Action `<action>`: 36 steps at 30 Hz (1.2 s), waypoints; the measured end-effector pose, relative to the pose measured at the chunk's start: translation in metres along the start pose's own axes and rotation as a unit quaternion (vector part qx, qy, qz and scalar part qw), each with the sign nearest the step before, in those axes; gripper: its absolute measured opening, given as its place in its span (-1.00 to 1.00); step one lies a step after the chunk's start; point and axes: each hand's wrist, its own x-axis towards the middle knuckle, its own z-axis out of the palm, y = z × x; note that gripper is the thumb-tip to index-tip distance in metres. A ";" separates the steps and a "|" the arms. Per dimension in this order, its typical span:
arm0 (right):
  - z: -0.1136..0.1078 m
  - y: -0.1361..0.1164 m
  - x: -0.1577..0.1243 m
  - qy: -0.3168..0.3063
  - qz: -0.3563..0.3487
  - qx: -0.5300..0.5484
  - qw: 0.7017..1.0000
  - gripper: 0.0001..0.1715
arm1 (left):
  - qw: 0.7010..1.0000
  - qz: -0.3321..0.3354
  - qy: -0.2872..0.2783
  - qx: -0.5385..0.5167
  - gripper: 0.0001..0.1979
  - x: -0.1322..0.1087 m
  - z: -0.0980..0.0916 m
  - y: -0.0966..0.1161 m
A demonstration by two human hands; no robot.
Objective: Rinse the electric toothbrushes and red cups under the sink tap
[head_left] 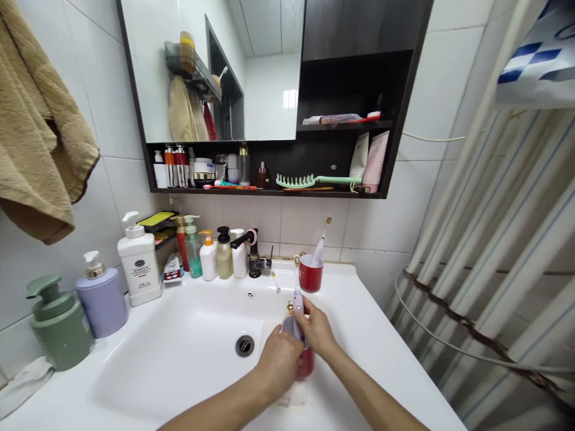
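Observation:
Over the right side of the white sink [188,347], my left hand [278,362] is wrapped around a red cup [305,362]. My right hand [317,329] pinches the handle of a pink-and-white electric toothbrush [297,302] that stands upright in that cup. A second red cup [310,273] with another white toothbrush [318,248] in it stands on the counter behind, near the wall.
Black faucet [251,251] and several pump bottles [211,254] line the back of the sink. Larger dispensers [101,299] stand at the left. A mirror cabinet shelf [269,179] hangs above, a tan towel [36,131] at the left, a striped shower curtain [503,251] at the right.

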 end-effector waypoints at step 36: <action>-0.095 0.018 0.090 0.245 -0.018 -0.097 0.965 -0.47 | 0.811 0.112 0.058 0.572 -0.83 0.139 0.016 0.014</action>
